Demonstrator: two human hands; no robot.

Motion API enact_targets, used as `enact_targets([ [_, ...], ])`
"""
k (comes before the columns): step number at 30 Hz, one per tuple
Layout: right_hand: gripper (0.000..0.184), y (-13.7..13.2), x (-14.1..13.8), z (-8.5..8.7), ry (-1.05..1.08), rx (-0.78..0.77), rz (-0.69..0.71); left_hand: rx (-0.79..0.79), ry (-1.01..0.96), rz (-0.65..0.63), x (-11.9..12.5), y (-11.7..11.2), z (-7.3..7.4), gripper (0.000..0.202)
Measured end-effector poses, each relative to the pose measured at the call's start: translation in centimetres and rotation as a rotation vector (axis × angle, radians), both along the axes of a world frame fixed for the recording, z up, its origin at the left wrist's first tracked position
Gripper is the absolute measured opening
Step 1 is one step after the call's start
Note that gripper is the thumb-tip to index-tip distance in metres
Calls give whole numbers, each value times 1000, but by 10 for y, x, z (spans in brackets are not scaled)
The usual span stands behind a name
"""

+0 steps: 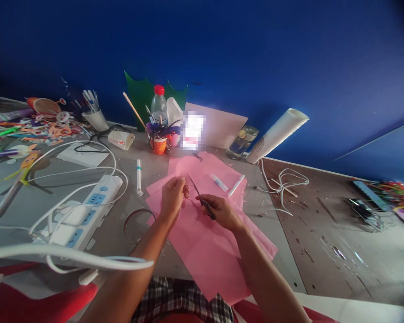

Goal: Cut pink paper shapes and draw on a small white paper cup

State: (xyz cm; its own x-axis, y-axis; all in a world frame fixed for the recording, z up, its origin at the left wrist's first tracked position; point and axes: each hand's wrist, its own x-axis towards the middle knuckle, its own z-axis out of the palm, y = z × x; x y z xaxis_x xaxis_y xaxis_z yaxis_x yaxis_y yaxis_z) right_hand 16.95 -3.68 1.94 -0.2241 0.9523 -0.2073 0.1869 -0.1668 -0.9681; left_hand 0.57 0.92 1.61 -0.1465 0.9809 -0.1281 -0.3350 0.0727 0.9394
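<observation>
My left hand [173, 194] is closed in a pinch on the upper edge of a pink paper sheet [208, 244] that lies across the table front and hangs over its edge. Just to its right, my right hand [221, 211] grips the dark handles of a pair of scissors [199, 195]. The scissors' blades point up and left, toward the left hand's fingers, over the pink paper. A faint curved line shows on the paper between the two hands.
A white power strip [87, 211] with cables lies at left, and a wire ring [134, 224] sits beside the paper. Behind stand a water bottle [159, 106], an orange pot [159, 144], a glass jar [242, 141] and stacked paper cups [278, 133]. Craft scraps cover the far left.
</observation>
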Motion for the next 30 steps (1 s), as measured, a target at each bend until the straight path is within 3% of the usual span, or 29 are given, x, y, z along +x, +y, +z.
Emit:
enact_targets([
  [16, 40, 0, 1, -7, -34, 37, -26, 10, -9, -16, 0, 0, 1, 32],
  [24, 46, 0, 24, 9, -70, -53, 100, 33, -65, 93, -6, 3, 1, 31],
  [27, 52, 1, 38, 10, -143, 36, -17, 15, -133, 106, -8, 5, 3, 33],
  [30, 47, 1, 38, 9, -502, 203, -183, -21, -157, 75, -7, 5, 2, 32],
])
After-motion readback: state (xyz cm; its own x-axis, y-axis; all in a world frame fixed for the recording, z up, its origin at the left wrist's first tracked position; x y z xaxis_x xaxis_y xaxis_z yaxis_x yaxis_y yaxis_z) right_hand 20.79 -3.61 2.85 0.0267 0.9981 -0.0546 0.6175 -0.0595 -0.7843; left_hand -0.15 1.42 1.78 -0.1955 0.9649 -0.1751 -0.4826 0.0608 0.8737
